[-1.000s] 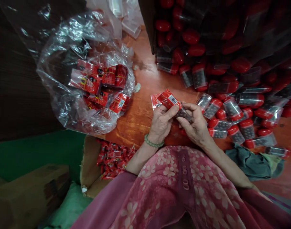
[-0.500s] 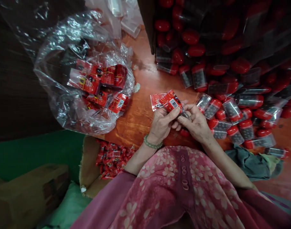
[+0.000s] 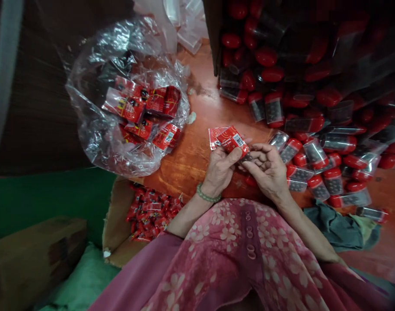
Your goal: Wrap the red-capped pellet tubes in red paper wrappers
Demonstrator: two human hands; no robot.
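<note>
Single head view, looking forward and steeply down from close above floral clothing [image 3: 217, 255], left hand [image 3: 221, 169] and right hand [image 3: 271, 173] mid-frame, bench [image 3: 187, 168] beyond.

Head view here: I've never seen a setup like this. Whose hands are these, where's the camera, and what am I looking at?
There's no machine: a person works with two bare hands, filmed by a camera worn on the head, looking forward and down. The left hand, wearing a bracelet, pinches a red wrapper. The right hand is at its edge; whether it grips anything is unclear. On the orange table, a plastic bag with red packets lies left, and many red-capped jars right. Lower left, a cardboard box holds red packs.
</note>
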